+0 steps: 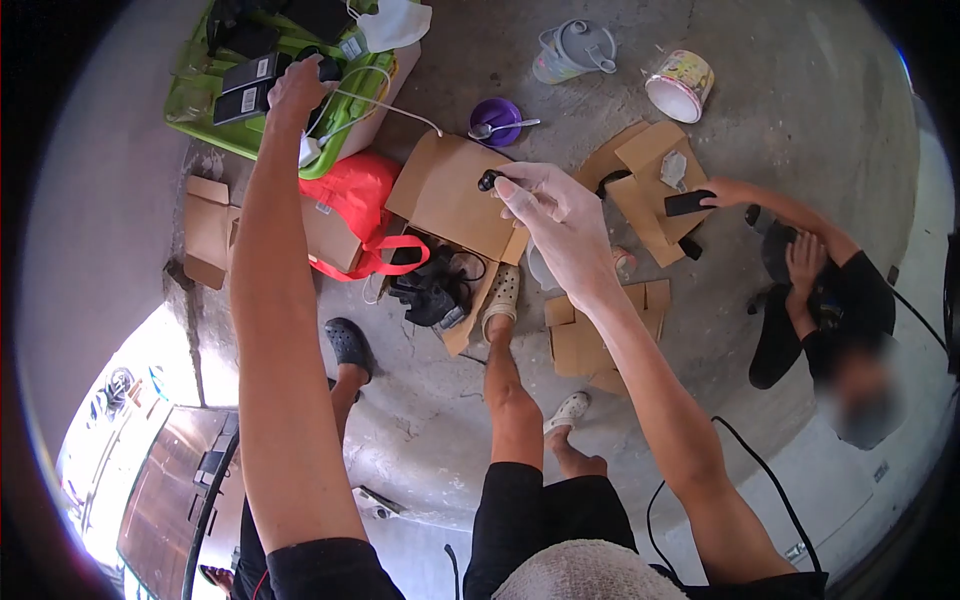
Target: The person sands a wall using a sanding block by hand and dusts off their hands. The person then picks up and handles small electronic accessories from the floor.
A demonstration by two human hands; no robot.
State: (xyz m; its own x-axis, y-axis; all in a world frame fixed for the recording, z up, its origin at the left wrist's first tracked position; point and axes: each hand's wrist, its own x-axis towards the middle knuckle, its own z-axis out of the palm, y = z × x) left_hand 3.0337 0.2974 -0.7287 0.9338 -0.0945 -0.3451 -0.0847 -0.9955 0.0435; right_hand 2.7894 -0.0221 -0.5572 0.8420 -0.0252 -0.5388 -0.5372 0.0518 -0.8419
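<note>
My left hand (298, 88) reaches to the green bin lid (225, 135) at the upper left, beside black boxes (245, 90) with white labels. Its fingers are bent, and what they touch is partly hidden. A white cable (385, 104) runs from near this hand toward an open cardboard box (450, 195). Above that box my right hand (560, 215) pinches a small black object (489, 180) between thumb and fingers. Black items (432, 290) lie inside the box, below and left of my right hand.
A red bag (360, 205) lies under the bin. Purple bowl (497, 122) with spoon, grey jug (577, 50) and white bucket (680, 87) stand beyond. A crouching person (850, 300) at right holds a black object (690, 203) near another carton (650, 190).
</note>
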